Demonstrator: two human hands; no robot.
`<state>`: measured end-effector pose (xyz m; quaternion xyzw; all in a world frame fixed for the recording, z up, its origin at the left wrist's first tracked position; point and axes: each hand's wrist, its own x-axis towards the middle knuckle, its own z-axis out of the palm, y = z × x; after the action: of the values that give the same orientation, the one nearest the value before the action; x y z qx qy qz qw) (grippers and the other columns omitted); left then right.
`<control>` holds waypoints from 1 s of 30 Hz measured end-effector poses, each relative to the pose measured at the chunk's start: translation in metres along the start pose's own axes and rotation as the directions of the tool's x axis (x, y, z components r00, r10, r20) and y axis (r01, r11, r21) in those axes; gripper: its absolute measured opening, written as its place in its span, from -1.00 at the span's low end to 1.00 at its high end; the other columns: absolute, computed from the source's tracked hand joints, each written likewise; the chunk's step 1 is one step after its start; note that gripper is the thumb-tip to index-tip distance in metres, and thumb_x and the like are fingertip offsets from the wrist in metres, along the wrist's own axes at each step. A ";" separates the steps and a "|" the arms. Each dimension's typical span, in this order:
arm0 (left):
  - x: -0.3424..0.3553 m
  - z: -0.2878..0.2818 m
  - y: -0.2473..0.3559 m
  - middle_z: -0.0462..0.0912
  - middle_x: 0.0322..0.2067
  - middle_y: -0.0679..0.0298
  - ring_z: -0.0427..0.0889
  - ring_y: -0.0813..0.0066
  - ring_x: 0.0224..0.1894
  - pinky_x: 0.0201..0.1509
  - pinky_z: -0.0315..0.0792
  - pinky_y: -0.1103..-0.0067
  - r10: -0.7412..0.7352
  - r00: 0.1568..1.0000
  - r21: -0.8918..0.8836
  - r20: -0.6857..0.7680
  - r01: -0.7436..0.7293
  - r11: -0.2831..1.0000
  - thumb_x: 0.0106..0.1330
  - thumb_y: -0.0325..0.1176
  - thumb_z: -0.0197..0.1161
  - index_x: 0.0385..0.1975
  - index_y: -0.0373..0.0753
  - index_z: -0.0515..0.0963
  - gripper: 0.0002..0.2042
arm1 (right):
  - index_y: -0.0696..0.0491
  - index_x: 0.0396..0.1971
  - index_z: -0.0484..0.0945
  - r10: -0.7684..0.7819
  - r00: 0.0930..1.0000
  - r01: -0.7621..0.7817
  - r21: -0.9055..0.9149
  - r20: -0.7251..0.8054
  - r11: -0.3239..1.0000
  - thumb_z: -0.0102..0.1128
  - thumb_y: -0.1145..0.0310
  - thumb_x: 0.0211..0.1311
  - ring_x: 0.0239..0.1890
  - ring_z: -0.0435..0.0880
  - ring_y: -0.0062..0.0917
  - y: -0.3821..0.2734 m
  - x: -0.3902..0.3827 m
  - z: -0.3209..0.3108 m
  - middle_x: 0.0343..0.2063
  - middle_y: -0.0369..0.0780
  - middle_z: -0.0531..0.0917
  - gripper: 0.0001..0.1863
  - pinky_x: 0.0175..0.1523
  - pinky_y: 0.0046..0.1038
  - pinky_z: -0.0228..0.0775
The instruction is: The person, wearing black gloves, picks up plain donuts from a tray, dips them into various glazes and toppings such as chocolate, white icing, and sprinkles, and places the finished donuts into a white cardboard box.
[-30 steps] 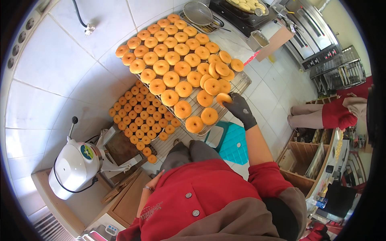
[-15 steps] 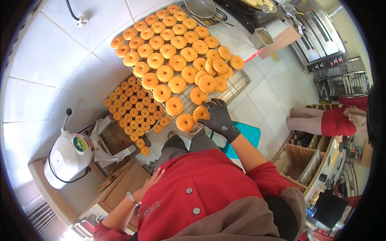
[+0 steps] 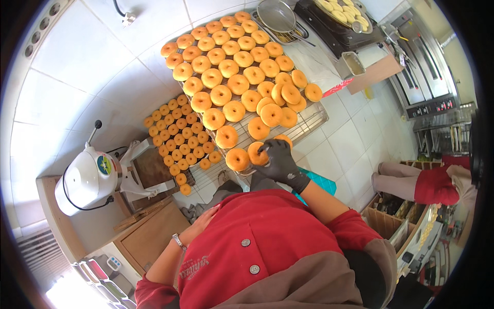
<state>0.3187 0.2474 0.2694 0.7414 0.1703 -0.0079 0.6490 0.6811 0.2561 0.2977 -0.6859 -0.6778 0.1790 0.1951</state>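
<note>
Rows of golden ring doughnuts cover a wire rack in front of me, with several piled on one another at its right side. At the near edge, my right hand, in a black glove, has its fingers curled on a doughnut. To the left of that one lies another doughnut. Beyond the glove a further doughnut is partly hidden by the fingers. My left hand is bare, with a watch at the wrist, and lies flat against the front of my red top.
A lower rack of doughnuts stands at left, near a white mixer. Far right are a strainer, a pan of pale rings and an oven. Another person stands at right. A teal container is below my right wrist.
The whole view has shifted a little. My right hand has come nearer over the front doughnut, its fingers now curled on it. A doughnut beyond the glove now shows. The left hand stays put.
</note>
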 end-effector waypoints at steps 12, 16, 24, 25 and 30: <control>-0.005 0.013 0.010 -0.08 0.35 0.01 -0.05 0.04 0.38 0.40 -0.06 0.30 -0.055 0.996 0.017 -0.073 0.056 0.998 0.27 -0.14 0.04 0.32 -0.28 -0.02 -0.33 | 0.02 -0.21 0.62 0.023 0.772 0.445 -0.566 0.635 0.694 0.40 0.08 -0.25 0.02 0.43 -0.33 0.017 0.130 -0.023 -0.23 -0.23 0.59 -0.48 0.38 -0.12 -0.19; -0.012 0.018 0.011 -0.07 0.35 0.01 -0.04 0.05 0.37 0.40 -0.06 0.30 -0.027 0.994 0.087 -0.107 0.036 0.996 0.25 -0.15 0.06 0.30 -0.31 0.00 -0.32 | 0.02 -0.42 0.61 -0.176 0.898 0.340 -0.383 0.404 0.859 0.43 0.17 -0.27 -0.06 0.46 -0.32 0.015 0.122 -0.029 -0.32 -0.23 0.54 -0.64 0.30 -0.12 -0.02; -0.015 0.021 0.012 -0.06 0.34 -0.01 -0.02 0.04 0.37 0.40 -0.06 0.30 0.019 0.990 0.129 -0.139 -0.001 0.992 0.23 -0.19 0.08 0.30 -0.32 0.02 -0.33 | 0.11 -0.21 0.49 -0.299 0.951 0.307 -0.318 0.074 0.897 0.29 0.17 -0.08 -0.04 0.42 -0.30 0.020 0.079 0.004 -0.21 -0.14 0.48 -0.56 0.30 -0.16 -0.01; -0.016 0.021 0.013 -0.06 0.34 -0.01 -0.02 0.03 0.37 0.40 -0.06 0.31 0.005 0.991 0.114 -0.137 0.011 0.993 0.23 -0.19 0.08 0.29 -0.31 0.02 -0.33 | 0.12 -0.20 0.48 -0.278 0.955 0.295 -0.299 0.101 0.907 0.29 0.15 -0.08 -0.05 0.43 -0.30 0.019 0.079 0.007 -0.22 -0.13 0.49 -0.54 0.30 -0.16 -0.01; -0.014 0.017 0.013 -0.06 0.34 -0.02 -0.02 0.02 0.36 0.40 -0.05 0.30 0.016 0.994 0.110 -0.110 -0.004 0.994 0.24 -0.20 0.09 0.29 -0.31 0.03 -0.34 | 0.16 -0.01 0.36 -0.092 0.972 0.176 -0.407 0.217 0.896 0.29 0.04 -0.09 -0.04 0.44 -0.26 0.015 0.088 0.017 -0.21 -0.09 0.51 -0.32 0.30 -0.11 -0.03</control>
<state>0.3125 0.2267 0.2829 0.7761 0.2017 0.0271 0.5969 0.6864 0.3444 0.2771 -0.6428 -0.7618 0.0788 -0.0127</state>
